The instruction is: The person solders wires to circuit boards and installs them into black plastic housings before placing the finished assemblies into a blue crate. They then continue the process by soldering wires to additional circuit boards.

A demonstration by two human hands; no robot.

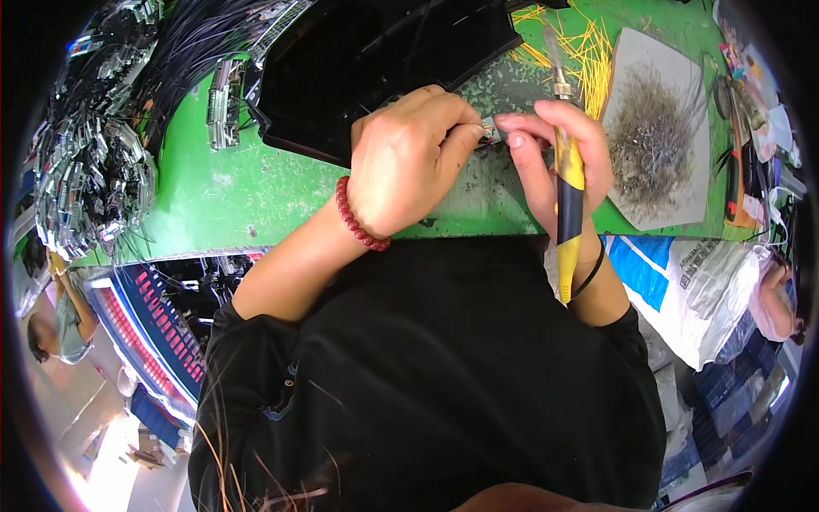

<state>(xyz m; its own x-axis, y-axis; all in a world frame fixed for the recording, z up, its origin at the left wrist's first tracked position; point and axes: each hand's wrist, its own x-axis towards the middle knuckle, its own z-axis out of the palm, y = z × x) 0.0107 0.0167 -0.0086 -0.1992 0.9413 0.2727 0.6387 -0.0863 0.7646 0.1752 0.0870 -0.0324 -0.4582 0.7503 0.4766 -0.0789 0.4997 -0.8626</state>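
Over the green bench my left hand (408, 160) is closed, thumb and forefinger pinching a small metallic piece (489, 132) that is mostly hidden by the fingers. My right hand (590, 158) is wrapped around a soldering iron (570, 209) with a yellow and black handle, its metal tip pointing away from me. The right thumb and fingertips reach toward the small piece, close beside the left fingertips; whether they touch it I cannot tell. Beyond my left hand lies a large glossy black panel (358, 77).
Bundles of metal-cased parts (94, 183) with black wires (200, 43) heap at the left. One similar part (224, 104) lies beside the black panel. Thin yellow wires (589, 51) scatter at the back, near a soot-stained grey board (631, 64). A white bag (699, 294) hangs below the bench's right edge.
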